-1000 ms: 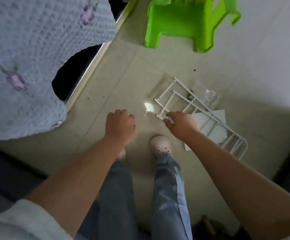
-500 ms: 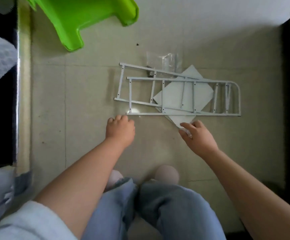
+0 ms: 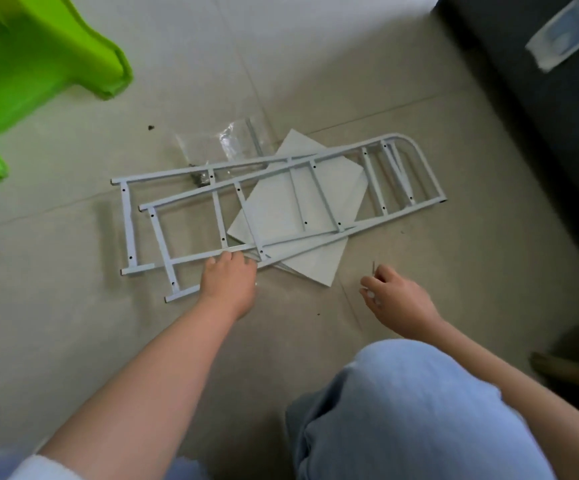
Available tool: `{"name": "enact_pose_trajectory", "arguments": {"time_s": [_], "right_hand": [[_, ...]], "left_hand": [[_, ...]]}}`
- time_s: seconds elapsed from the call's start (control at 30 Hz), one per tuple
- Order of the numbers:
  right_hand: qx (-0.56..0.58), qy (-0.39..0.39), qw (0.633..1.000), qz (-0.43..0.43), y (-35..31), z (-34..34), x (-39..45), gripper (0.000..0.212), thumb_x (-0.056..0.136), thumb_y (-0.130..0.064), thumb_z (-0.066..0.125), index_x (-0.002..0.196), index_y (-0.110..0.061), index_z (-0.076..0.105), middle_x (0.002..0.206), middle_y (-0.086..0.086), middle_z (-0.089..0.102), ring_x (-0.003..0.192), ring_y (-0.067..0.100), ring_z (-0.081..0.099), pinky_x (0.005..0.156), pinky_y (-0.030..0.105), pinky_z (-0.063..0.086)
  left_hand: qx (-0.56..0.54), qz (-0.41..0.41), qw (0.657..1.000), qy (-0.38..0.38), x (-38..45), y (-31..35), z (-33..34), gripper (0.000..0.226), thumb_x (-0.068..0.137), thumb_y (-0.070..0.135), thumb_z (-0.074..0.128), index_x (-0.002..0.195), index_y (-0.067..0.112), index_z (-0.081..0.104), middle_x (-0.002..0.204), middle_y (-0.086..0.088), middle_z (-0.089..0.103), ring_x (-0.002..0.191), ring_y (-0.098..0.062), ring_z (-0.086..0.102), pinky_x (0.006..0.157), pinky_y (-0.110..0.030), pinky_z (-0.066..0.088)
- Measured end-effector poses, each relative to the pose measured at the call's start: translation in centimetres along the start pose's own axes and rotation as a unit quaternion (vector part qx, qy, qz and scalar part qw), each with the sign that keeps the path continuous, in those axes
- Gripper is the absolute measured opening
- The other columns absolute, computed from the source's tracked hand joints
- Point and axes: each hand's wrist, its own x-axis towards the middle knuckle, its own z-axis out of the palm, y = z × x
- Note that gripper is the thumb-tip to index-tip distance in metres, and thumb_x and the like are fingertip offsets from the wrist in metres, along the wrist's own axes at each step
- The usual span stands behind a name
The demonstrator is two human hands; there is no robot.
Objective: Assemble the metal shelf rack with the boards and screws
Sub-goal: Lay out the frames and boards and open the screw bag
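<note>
Two white metal side frames (image 3: 191, 197) lie flat on the floor, one overlapping the other. White boards (image 3: 319, 202) lie under them. A clear plastic bag of screws (image 3: 227, 143) lies just behind the frames. My left hand (image 3: 227, 284) lies on the near rail of the front frame, fingers curled over it. My right hand (image 3: 397, 299) is to the right of the boards, apart from them, pinching a small thin metal piece (image 3: 374, 268) that points up between thumb and fingers.
A green plastic stool (image 3: 35, 64) stands at the back left. A dark piece of furniture (image 3: 540, 109) runs along the right side, with a white packet (image 3: 565, 29) on it. My knee in light jeans (image 3: 412, 410) is at the bottom right. Bare tiled floor surrounds the parts.
The view dropped closer to the floor. My left hand moved forward onto the front frame's rail. My right hand drew back to the right, away from the boards, with a small piece in its fingers.
</note>
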Motion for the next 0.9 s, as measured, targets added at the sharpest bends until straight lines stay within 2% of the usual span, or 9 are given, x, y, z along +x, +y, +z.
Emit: {"name": "enact_pose_trajectory", "arguments": {"time_s": [0.07,0.13,0.27,0.37,0.47,0.67,0.77,0.87,0.9], "right_hand": [[0.002,-0.022,0.999,0.036,0.7,1.2,1.1,0.028,0.097,-0.024,0.035,0.109,-0.005,0.051,0.105,0.013,0.04,0.078,0.027,0.044,0.062,0.027,0.032],[0.018,-0.034,0.998,0.059,1.8,2.6,2.0,0.026,0.097,-0.022,0.035,0.106,-0.001,0.049,0.104,0.014,0.036,0.077,0.024,0.04,0.063,0.029,0.032],[0.044,-0.043,0.995,0.081,3.5,4.7,2.8,0.012,0.096,-0.013,0.033,0.098,-0.006,0.042,0.106,0.015,0.033,0.097,0.031,0.049,0.068,0.033,0.035],[-0.007,-0.036,0.995,0.09,4.7,5.6,3.6,0.018,0.096,-0.008,0.031,0.109,-0.007,0.043,0.123,0.016,0.034,0.107,0.03,0.047,0.075,0.037,0.046],[-0.03,-0.007,0.993,0.115,6.3,6.7,4.4,0.03,0.094,-0.004,0.031,0.122,-0.004,0.041,0.132,0.019,0.03,0.116,0.029,0.043,0.079,0.035,0.048],[-0.018,-0.007,0.988,0.154,8.9,9.7,5.4,0.028,0.096,-0.005,0.029,0.121,-0.004,0.041,0.127,0.017,0.035,0.114,0.03,0.043,0.079,0.033,0.047],[0.003,0.004,0.989,0.146,9.1,10.3,5.5,0.027,0.093,-0.008,0.039,0.118,-0.001,0.045,0.123,0.019,0.04,0.112,0.031,0.046,0.078,0.036,0.047],[0.007,0.034,0.991,0.129,9.3,10.4,5.7,0.031,0.078,-0.012,0.066,0.102,0.004,0.056,0.106,0.024,0.052,0.094,0.037,0.057,0.066,0.038,0.051],[-0.005,0.028,0.991,0.133,9.3,10.2,5.6,0.032,0.081,-0.015,0.063,0.106,0.003,0.055,0.109,0.022,0.051,0.097,0.035,0.056,0.069,0.037,0.051]], "left_hand": [[0.006,0.0,1.0,0.015,1.3,-0.1,0.3,0.036,0.097,0.017,0.032,0.131,0.012,0.041,0.133,-0.009,0.044,0.125,-0.026,0.039,0.099,-0.035,0.033],[0.01,-0.006,1.0,0.019,2.2,0.2,0.7,0.037,0.096,0.016,0.032,0.132,0.013,0.039,0.133,-0.009,0.044,0.125,-0.026,0.039,0.099,-0.036,0.034],[0.026,0.003,1.0,0.015,3.0,1.5,1.4,0.038,0.095,0.015,0.034,0.133,0.013,0.037,0.135,-0.008,0.043,0.126,-0.025,0.039,0.099,-0.035,0.034],[0.035,0.014,0.999,0.02,3.6,2.7,1.8,0.037,0.095,0.015,0.034,0.132,0.012,0.038,0.133,-0.008,0.043,0.125,-0.025,0.039,0.098,-0.034,0.035],[0.056,0.023,0.998,0.014,4.1,3.3,2.3,0.039,0.094,0.016,0.037,0.133,0.013,0.037,0.132,-0.008,0.044,0.125,-0.025,0.04,0.097,-0.034,0.036],[0.089,0.025,0.996,0.014,4.8,4.0,2.5,0.036,0.094,0.018,0.034,0.129,0.014,0.039,0.13,-0.006,0.044,0.123,-0.023,0.04,0.094,-0.032,0.036],[0.102,0.026,0.994,0.008,4.9,4.6,2.4,0.037,0.094,0.019,0.034,0.13,0.014,0.038,0.13,-0.005,0.044,0.123,-0.023,0.04,0.094,-0.032,0.036],[0.105,0.02,0.994,0.0,4.9,5.1,2.1,0.037,0.094,0.019,0.035,0.13,0.014,0.038,0.131,-0.006,0.043,0.123,-0.023,0.04,0.095,-0.032,0.035],[0.105,0.017,0.994,-0.001,4.8,5.2,1.9,0.037,0.094,0.019,0.035,0.13,0.014,0.038,0.131,-0.006,0.043,0.123,-0.024,0.04,0.095,-0.032,0.035]]}}
